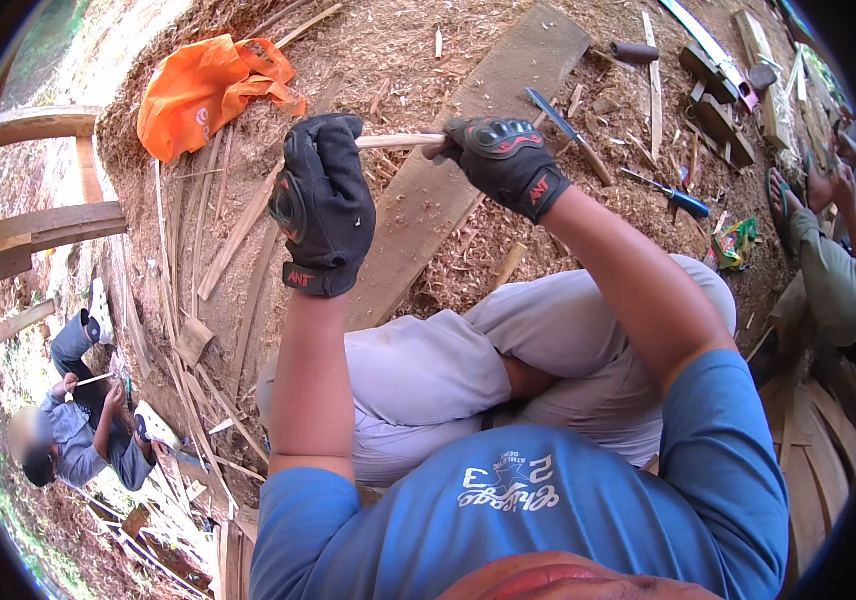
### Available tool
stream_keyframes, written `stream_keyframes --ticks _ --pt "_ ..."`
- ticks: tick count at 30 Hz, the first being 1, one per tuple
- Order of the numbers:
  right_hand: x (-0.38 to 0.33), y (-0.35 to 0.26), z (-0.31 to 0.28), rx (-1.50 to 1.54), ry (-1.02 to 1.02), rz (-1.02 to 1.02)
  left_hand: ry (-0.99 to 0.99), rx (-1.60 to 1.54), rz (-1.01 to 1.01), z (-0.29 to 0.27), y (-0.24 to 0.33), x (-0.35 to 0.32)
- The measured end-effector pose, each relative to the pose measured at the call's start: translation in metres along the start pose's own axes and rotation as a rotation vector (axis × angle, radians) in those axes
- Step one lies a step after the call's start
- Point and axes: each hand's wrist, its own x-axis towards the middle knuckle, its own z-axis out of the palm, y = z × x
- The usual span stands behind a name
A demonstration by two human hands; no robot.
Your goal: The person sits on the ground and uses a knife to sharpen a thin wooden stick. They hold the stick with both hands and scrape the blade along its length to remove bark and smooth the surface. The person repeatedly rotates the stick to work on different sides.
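An orange bag [193,100] is seen beyond and left of the left hand [326,200]. By that gloved hand, tightly curled, a thin stick [400,141] is gripped; it is held above a plank [428,215] and pinched at its other end by the gloved right hand [500,152]. Right of this hand, a knife [570,135] and, farther off, a blue-handled tool [686,202] are seen.
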Motion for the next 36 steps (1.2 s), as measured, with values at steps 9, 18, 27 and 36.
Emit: stream_keyframes --ticks 9,18,27,36 --pt "-0.002 0.000 -0.008 0.084 0.145 -0.210 -0.016 0.097 0.197 -0.005 0.022 -0.004" --pt "-0.006 -0.041 -0.014 -0.048 0.278 -0.304 -0.085 0.172 0.225 -0.013 0.035 -0.008" --pt "-0.006 -0.045 -0.009 -0.010 0.266 -0.314 -0.097 0.194 0.220 -0.016 0.040 -0.014" --pt "-0.002 -0.039 -0.002 -0.040 0.205 -0.286 -0.015 0.194 0.339 -0.009 0.039 -0.014"
